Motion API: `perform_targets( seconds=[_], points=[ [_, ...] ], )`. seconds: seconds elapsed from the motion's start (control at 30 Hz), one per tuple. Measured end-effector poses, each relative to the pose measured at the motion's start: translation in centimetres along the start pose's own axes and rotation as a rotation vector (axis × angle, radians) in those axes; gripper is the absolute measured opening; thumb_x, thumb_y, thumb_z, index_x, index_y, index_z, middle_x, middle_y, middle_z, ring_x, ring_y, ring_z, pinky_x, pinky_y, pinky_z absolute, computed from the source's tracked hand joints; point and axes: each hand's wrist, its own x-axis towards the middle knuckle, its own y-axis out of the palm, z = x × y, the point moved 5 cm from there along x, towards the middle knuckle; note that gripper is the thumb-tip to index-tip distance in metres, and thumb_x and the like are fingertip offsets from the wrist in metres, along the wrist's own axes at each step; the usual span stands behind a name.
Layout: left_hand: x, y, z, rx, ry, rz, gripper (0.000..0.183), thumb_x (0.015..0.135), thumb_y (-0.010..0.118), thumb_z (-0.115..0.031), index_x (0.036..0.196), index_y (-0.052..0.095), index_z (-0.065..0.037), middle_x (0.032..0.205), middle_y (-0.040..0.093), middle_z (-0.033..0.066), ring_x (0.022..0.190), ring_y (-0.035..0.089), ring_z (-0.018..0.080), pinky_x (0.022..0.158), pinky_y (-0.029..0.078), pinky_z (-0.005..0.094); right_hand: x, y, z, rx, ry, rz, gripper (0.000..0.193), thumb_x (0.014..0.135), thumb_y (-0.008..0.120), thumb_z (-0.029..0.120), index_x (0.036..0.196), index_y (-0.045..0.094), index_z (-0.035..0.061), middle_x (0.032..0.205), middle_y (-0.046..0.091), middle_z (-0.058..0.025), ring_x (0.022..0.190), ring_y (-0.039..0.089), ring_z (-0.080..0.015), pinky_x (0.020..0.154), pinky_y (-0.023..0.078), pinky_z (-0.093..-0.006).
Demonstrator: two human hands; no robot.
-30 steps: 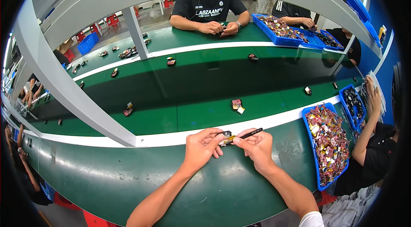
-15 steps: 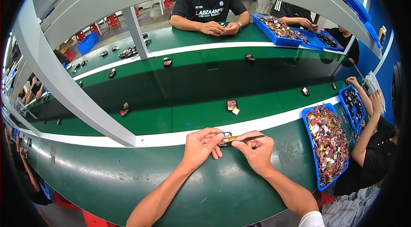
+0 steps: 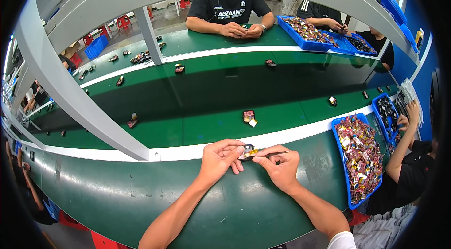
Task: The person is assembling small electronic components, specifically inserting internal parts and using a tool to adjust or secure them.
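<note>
Across the whole width before me runs a green conveyor belt [image 3: 211, 108], edged by white strips, with a grey slanted frame post [image 3: 70, 94] crossing its left side; at the far edge a person in a black shirt [image 3: 230, 9] sits with both hands together on the green bench; at the near right edge of my bench lies a blue tray [image 3: 339, 129] heaped with small red, gold and silver wrapped pieces, and just beyond it a second, smaller blue tray [image 3: 378, 108] of dark parts, where a co-worker's hand [image 3: 403, 121] reaches in from the right; more blue trays [image 3: 300, 40] stand at the far right corner; on the belt, a little past the white strip nearest me, rests a small dark part with a pale scrap beside it [image 3: 249, 117], and other such parts are scattered well apart toward the left and far edges; close to the near edge of the belt, over the dark green bench top, my left hand [image 3: 220, 157] has its fingers curled, pinching a small black and gold piece [image 3: 247, 152] between thumb and fingertips; my right hand [image 3: 282, 169] is closed in a pinch around a thin dark tool [image 3: 270, 154], its tip touching that piece, the two hands just beside each other.
</note>
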Motion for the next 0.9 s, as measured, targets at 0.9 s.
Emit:
perform_targets(
  seconds=[0.9],
  points=[
    [-0.2,0.1,0.4,0.031,0.0,-0.047,0.02,0.096,0.066,-0.009,0.108,0.068,0.008,0.076,0.068,0.011,0.056,0.066,0.0146,0.045,0.05,0.0244,-0.1,0.3,1.3,-0.169,-0.232,0.03,0.011,0.075,0.083,0.002,0.082,0.075,0.0027,0.076,0.075,-0.0012,0.041,0.041,-0.0034,0.043,0.032,-0.0213]
  ],
)
